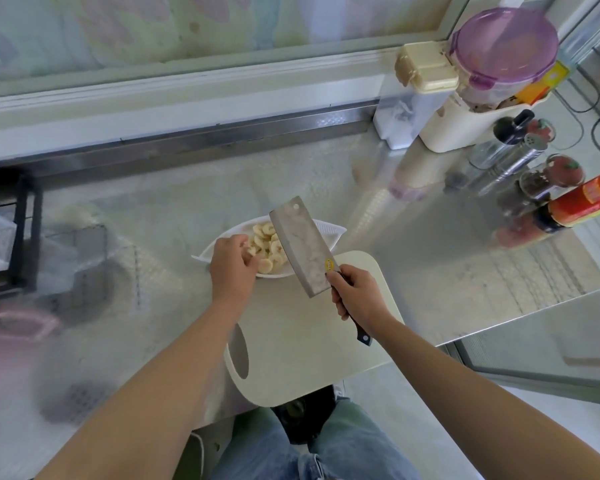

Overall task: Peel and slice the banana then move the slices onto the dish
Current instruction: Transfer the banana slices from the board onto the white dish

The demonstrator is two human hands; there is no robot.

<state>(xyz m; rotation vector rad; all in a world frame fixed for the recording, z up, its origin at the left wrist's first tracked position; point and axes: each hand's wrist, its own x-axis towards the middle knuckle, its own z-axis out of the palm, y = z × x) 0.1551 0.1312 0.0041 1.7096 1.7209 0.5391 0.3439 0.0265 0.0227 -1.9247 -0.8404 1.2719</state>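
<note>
Several pale banana slices (266, 244) lie piled in a white leaf-shaped dish (326, 227) on the steel counter. My left hand (230, 268) hovers over the dish's near left rim, fingers curled at the slices; whether it holds one I cannot tell. My right hand (355, 292) grips the dark handle of a cleaver (303, 244), whose broad blade is held tilted over the dish's right half. A cream cutting board (302, 344) lies in front of the dish, bare, with its near end hanging past the counter edge.
At the back right stand a cream tub (471, 128), a purple-lidded container (504, 46), a clear box (400, 116), spice shakers (520, 150) and a red-labelled bottle (582, 202). A black rack (18, 230) sits at the left edge. The counter's edge runs diagonally at right.
</note>
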